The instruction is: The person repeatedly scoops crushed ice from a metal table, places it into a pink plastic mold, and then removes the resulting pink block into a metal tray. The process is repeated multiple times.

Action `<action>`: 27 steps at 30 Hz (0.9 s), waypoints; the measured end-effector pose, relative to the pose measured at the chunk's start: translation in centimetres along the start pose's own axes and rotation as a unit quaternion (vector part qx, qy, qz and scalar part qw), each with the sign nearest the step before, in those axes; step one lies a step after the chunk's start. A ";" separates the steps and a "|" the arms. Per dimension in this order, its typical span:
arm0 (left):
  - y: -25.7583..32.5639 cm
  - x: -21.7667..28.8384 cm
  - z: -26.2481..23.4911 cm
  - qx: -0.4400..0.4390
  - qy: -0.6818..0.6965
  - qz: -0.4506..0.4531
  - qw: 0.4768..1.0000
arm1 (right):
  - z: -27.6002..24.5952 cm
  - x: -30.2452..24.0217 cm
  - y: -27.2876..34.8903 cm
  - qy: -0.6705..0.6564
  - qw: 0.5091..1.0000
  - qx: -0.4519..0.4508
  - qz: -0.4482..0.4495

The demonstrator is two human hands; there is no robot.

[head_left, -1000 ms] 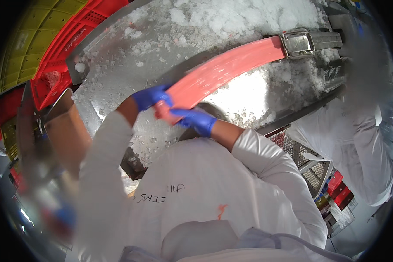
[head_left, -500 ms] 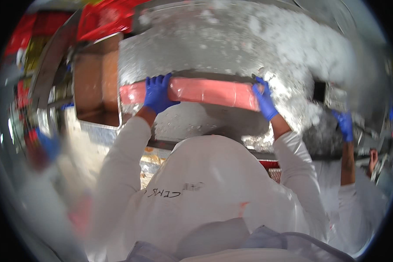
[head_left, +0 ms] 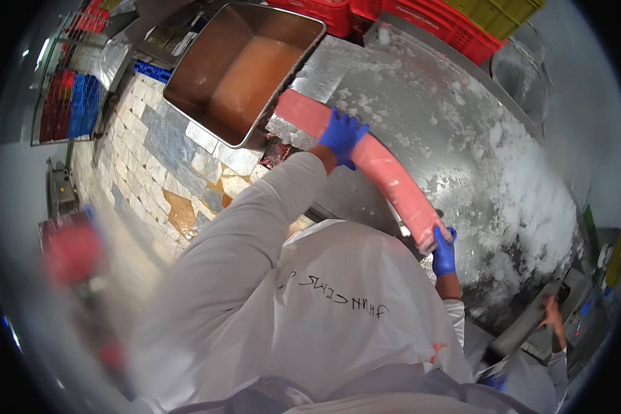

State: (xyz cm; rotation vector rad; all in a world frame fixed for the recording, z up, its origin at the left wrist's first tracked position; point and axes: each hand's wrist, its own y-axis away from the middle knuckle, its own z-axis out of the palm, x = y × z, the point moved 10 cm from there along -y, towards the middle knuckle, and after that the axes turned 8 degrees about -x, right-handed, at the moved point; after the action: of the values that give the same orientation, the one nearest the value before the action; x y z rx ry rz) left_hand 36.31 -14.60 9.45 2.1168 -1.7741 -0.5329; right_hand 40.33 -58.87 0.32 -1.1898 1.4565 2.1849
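Note:
A long pink slab of fish or meat [head_left: 393, 179] lies at a slant over the steel table [head_left: 366, 90], bending slightly along its length. Its far left end reaches beside the steel tub [head_left: 245, 141], which holds brownish-orange liquid. My left hand [head_left: 343, 138], in a blue glove, grips the slab toward that far end, fingers over its top. The near right end is in my right hand [head_left: 444, 252], also blue-gloved, whose fingers close round the end and are partly hidden.
Crushed ice [head_left: 524, 200] covers the table's right side. Red crates [head_left: 435, 31] and a yellow crate [head_left: 493, 14] stand along the back. Stone-tiled floor [head_left: 159, 165] shows at left. A co-worker's bare hand [head_left: 552, 314] is at lower right, near a steel ledge [head_left: 521, 324].
My view has turned toward the tub at the left. The slab, level before, now slants, its left end by the tub's rim and its right end nearer me. Both hands keep hold.

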 end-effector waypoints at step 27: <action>10.1 -14.4 0.7 0.119 0.176 -0.072 0.975 | 45.8 -12.4 -7.4 0.274 0.884 -0.371 -0.073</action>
State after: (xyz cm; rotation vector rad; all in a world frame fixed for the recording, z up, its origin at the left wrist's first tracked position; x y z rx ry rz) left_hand 24.96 -2.15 14.69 2.3356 -1.5558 0.0309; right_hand 30.37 -13.39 12.20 -2.2222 0.5771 2.4838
